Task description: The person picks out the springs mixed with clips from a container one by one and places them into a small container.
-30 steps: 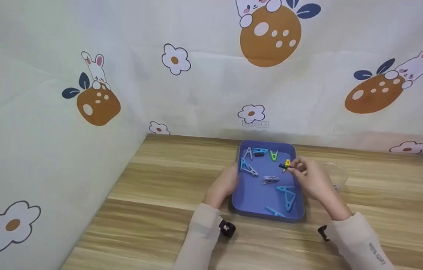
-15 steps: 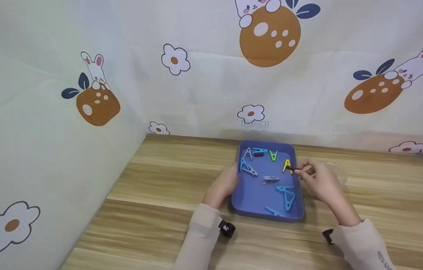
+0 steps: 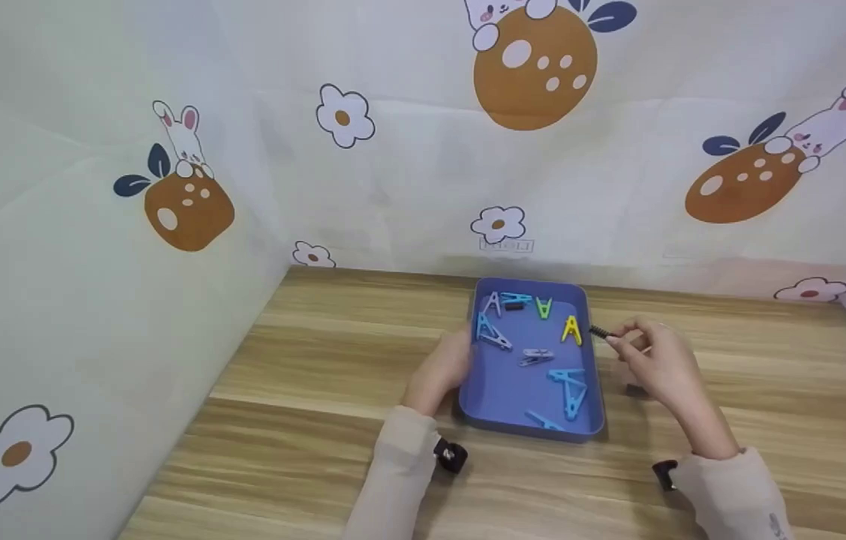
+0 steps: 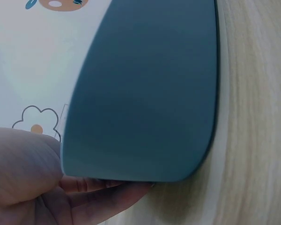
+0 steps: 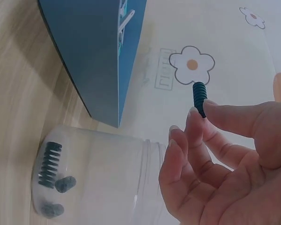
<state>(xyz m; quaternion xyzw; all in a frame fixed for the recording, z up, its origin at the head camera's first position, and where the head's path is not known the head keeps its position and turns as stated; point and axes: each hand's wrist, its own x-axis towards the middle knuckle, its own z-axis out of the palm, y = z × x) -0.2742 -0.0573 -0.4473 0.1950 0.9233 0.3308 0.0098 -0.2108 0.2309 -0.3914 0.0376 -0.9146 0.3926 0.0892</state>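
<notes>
My left hand (image 3: 445,369) grips the left wall of a blue rectangular tray (image 3: 498,401), its fingers (image 4: 105,201) lying against the outside. My right hand (image 3: 659,364) is just right of the tray, pinching a black spring (image 5: 199,98) between thumb and fingertips. Under that hand stands a clear plastic jar (image 5: 114,171), with several dark pieces in it, including a ribbed black spring (image 5: 50,164). Inside the tray lie a yellow clothespin (image 3: 571,330), a green clothespin (image 3: 544,307), a grey clothespin (image 3: 537,357) and several blue and lilac ones.
A short dark piece (image 3: 514,306) lies near the tray's back end. The wooden table (image 3: 303,352) meets a patterned cloth backdrop (image 3: 393,187) behind the tray and along the left side.
My right hand has drawn back rightward with the black spring, from over the yellow clothespin to outside the tray's right wall. My left hand keeps its place on the tray.
</notes>
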